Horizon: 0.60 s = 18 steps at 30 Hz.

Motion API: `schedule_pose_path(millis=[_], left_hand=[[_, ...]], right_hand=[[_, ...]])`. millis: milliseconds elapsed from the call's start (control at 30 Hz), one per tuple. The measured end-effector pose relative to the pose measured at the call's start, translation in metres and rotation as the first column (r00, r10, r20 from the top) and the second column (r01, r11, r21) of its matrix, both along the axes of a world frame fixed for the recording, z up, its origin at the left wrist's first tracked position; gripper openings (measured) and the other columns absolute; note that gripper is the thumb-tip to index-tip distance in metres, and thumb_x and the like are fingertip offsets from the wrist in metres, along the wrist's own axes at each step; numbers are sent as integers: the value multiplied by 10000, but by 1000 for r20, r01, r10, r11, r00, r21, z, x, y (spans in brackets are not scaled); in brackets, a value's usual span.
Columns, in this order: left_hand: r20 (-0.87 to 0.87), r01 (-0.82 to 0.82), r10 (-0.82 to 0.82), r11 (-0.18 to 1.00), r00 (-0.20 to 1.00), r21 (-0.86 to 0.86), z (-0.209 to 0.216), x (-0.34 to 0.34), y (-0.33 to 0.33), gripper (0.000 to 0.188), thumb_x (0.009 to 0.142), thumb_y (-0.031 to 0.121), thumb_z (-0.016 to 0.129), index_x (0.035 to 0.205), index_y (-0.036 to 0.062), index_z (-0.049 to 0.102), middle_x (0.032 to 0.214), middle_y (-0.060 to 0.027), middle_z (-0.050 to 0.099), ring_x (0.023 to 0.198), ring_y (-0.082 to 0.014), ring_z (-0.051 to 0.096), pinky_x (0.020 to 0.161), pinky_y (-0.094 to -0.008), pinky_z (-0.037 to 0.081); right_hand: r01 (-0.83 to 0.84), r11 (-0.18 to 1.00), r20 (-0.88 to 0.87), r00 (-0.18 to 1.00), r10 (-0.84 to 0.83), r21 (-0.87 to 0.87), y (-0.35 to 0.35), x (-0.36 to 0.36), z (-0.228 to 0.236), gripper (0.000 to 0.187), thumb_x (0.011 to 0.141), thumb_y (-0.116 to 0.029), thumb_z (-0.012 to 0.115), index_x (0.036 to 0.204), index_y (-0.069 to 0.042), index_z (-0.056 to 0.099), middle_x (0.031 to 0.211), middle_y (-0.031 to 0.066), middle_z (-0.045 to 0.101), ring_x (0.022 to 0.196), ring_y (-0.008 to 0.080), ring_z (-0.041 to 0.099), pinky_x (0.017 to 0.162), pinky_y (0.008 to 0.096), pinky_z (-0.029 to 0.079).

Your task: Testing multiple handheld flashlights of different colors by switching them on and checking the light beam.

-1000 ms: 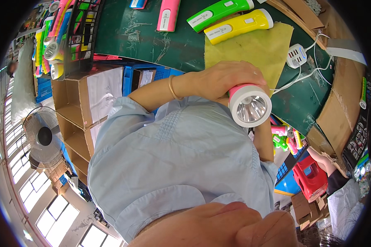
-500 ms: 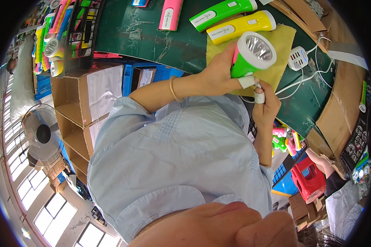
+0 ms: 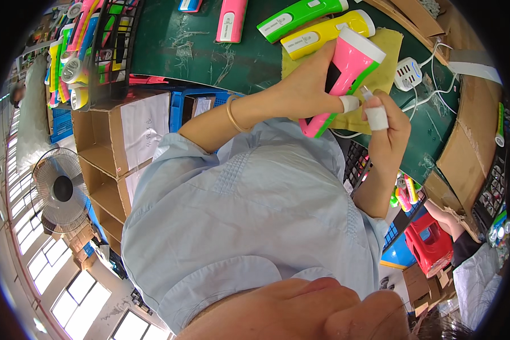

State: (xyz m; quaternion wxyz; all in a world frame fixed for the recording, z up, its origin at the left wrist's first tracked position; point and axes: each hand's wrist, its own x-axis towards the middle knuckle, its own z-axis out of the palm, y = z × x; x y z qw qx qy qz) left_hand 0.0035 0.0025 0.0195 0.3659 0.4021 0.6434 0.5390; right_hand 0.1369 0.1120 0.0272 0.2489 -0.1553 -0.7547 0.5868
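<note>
My left hand (image 3: 309,85), a bangle on its wrist and white tape on the thumb, is wrapped round a pink and green flashlight (image 3: 352,65) with a white head rim. The flashlight is tilted, its head toward the far right. Beside its green edge, my right hand (image 3: 388,124) is closed in a pinch, with white tape round a finger. A small pale tip (image 3: 366,90) sticks out of that pinch toward the flashlight; its kind is too small to tell. Under the flashlight lies a yellow cloth (image 3: 388,54). Beyond it rest a yellow flashlight (image 3: 328,35) and a green flashlight (image 3: 300,18).
A white multi-port charger (image 3: 407,75) with white cables lies right on the green table (image 3: 204,62). A pink flashlight (image 3: 230,21) lies farther left. Black racks (image 3: 110,71) of flashlights and cardboard shelves (image 3: 99,141) stand left. Cardboard (image 3: 464,150) borders the right side.
The flashlight has turned: its lens faced up and now its pink side shows, the head pointing far right. My right hand has moved slightly right and away from the left thumb.
</note>
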Motion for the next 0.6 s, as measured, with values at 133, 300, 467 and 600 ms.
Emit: schedule_pose_path(millis=[133,300,467,600], left_hand=[[-148,-82,76,996,986,-40,-5,2,3,642,667,203,710,1159,-3,352,961,-96,489,824,-161,502,704,-296,439],[-200,-128,120,991,972,-28,-15,5,5,631,662,185,705,1148,-18,358,956,-104,484,847,-189,503,712,-316,436],[-350,-175,196,980,916,92,-24,9,16,633,671,174,708,1156,-25,353,973,-128,481,882,-232,510,753,-336,426],[-315,-162,186,982,931,101,-27,10,18,646,686,186,713,1171,-30,346,980,-138,481,915,-248,517,770,-350,425]], right_hand=[[21,978,130,990,-49,207,-1,-7,1,182,837,-112,561,733,26,506,567,91,377,493,145,317,450,273,287],[18,942,241,965,-105,336,-2,-7,7,183,830,-128,566,733,18,515,568,132,435,464,243,399,449,316,324],[129,833,187,945,-267,538,-8,-19,-8,194,830,-159,573,729,-10,501,593,156,494,503,328,486,459,380,367],[183,851,124,953,-277,492,-12,-8,-14,97,841,-110,539,872,-18,540,631,151,550,514,319,521,456,349,388]])
